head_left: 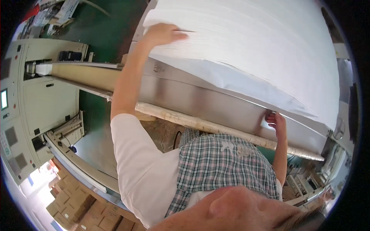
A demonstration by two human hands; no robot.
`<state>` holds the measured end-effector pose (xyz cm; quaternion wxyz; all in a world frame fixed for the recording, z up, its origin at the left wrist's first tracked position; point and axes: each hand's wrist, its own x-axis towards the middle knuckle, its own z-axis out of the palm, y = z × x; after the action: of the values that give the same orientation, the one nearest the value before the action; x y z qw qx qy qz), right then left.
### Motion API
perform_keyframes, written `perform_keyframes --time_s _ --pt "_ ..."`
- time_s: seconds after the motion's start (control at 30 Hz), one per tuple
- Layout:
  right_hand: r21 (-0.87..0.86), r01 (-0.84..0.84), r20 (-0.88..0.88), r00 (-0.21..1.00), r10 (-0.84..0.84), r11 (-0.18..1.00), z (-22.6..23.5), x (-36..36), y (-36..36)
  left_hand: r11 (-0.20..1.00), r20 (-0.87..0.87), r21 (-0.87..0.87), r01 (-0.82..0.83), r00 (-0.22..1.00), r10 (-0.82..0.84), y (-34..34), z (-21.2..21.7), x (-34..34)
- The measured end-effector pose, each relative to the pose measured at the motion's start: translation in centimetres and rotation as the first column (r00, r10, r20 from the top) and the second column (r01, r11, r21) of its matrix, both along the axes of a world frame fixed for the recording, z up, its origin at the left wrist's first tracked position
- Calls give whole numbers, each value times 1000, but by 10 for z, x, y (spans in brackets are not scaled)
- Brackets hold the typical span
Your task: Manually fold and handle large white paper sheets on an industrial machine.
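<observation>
A big stack of thin white sheets (246, 42), paper or tissue by its look, lies on a grey metal table (177, 90). On the stack's near left side rests my left hand (163, 34). Its thumb stretches forward beside a dark slit between the layers; the other fingertips are partly hidden. Farther right, my right hand (276, 122) hangs over the table's metal front, below the stack's drooping lower edge. Its fingers are loosely bent and a little apart, with nothing seen in them.
A worn, wrapped rail (208, 125) runs along the table's front, against my checked apron (219, 161). At left stands a pale machine cabinet (50, 100), joined to the table by a long beam (86, 76). Cardboard boxes (73, 192) are piled at lower left.
</observation>
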<state>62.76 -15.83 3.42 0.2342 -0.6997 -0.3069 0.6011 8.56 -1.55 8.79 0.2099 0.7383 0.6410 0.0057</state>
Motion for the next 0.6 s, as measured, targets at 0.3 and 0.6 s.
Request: perform_keyframes --time_s 0.3,0.6 --pt "577 -791 614 586 529 206 75 -195 81 930 -246 177 322 930 -275 -35 -15 99" --pt "229 -970 866 239 438 75 38 -163 157 956 -243 221 193 960 -138 -26 -17 115"
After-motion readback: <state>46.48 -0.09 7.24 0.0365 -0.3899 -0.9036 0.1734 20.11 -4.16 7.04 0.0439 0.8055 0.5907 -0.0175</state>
